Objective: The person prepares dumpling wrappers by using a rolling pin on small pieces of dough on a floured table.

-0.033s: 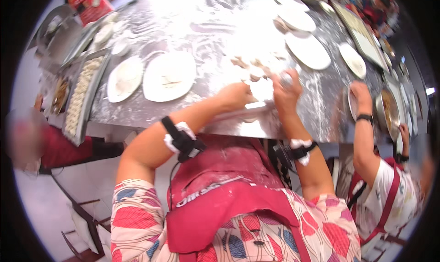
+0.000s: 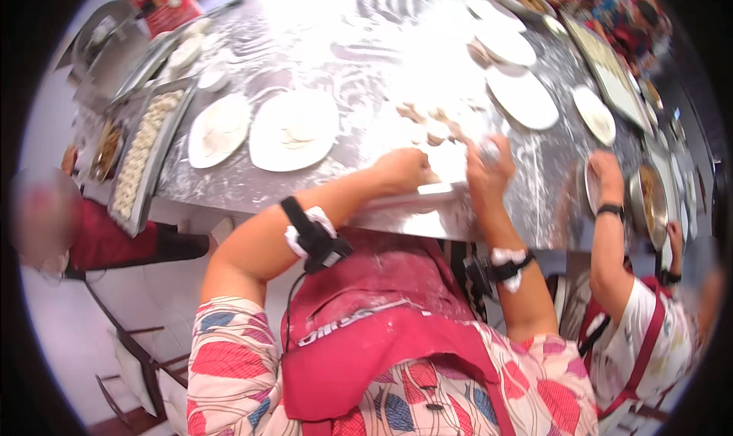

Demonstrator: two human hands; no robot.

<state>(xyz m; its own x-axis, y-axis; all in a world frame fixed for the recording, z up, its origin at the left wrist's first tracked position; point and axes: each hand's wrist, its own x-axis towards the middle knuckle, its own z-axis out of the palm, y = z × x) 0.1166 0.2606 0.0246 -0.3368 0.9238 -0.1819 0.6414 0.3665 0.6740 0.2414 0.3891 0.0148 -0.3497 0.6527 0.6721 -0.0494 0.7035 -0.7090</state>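
Note:
At the front of the floury metal table, my left hand is closed with the fingers curled in. Glare hides what its fingertips hold or press on. Close by on the right, my right hand is wrapped round something pale and rounded that I cannot make out. Just beyond both hands, several small dough pieces lie in the flour, partly washed out by bright light. Left of my left hand stand a wide white plate and a smaller white plate, each with thin pale rounds on it.
A tray with rows of dumplings stands at the left edge. White oval plates lie to the right. A co-worker's hand is near a metal bowl of filling. Another person is on the left.
The whole view has shifted slightly, so the table sits lower and further right. My right hand has come a little nearer the table's front edge. Both hands stay closed.

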